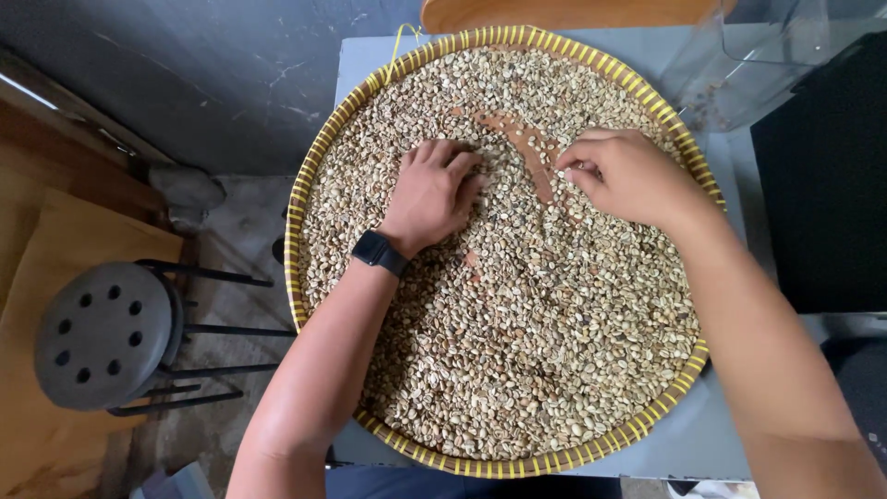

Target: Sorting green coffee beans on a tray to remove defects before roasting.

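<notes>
Green coffee beans (517, 323): pale, unroasted, spread in a shallow layer across a round woven tray with a yellow rim (294, 242), filling the centre of the frame on a grey surface (711, 434). A reddish-brown bare streak of tray bottom (528, 152) shows at upper centre.

Left hand (430, 194): palm down on the beans, fingers loosely curled and dug into the layer, holding nothing that can be seen; black smartwatch (379, 251) on the wrist.

Right hand (628, 176): fingers drawn together at the streak's edge, seemingly pinching a bean or two; the grasp itself cannot be made out.

Surroundings: grey perforated stool (102, 334) at lower left; clear plastic container (739, 65) at upper right.

Risks, as judged: the tray overhangs the surface at left, so heavy pressing there could tip it; brisk sweeping could flick beans over the low rim.

Obscured: beans beneath both hands; container cut off by the frame's top edge; dark object at right unidentifiable.
</notes>
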